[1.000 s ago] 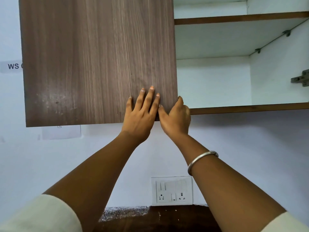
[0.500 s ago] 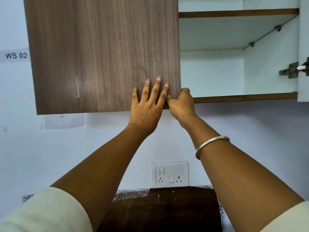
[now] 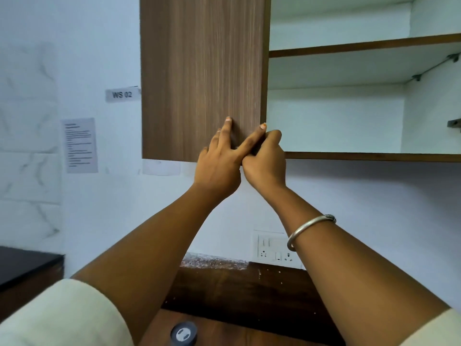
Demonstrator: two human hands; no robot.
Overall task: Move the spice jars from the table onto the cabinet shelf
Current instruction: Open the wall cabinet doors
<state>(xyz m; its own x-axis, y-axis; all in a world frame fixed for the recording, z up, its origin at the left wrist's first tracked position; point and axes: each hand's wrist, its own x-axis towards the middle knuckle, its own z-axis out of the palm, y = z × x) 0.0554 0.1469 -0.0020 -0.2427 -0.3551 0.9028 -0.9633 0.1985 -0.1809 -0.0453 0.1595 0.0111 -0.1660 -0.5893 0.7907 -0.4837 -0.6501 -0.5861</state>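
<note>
Door panel of brown wood-grain laminate (image 3: 202,78) now shows much narrower than half a second ago, its right edge swung out from the white-lined wall cabinet (image 3: 336,116), so the left door is coming open while the right half already stands open. The left hand (image 3: 219,163) lies flat on the door face with fingers spread, clutching nothing. The right hand (image 3: 265,158) is curled round the door's lower right edge, gripping it and pulling. A silver bangle (image 3: 310,229) sits on the right wrist.

For the task, this is still preparation: access to the cabinet is being widened, and no jar has been moved. The lower cabinet shelf (image 3: 374,156) and the upper shelf (image 3: 361,47) both look bare in the part that shows.

Spice jars cannot be made out with any certainty. Only a small round dark object with a pale centre (image 3: 183,333) shows at the near edge of the brown wooden tabletop (image 3: 249,290), seen from above; if it is a jar lid, the jar stands upright with its long axis vertical, but that cannot be told from here. A white switch-and-socket plate (image 3: 274,248) sits on the far wall, and a label reading "WS 02" (image 3: 122,94) hangs left of the door.
</note>
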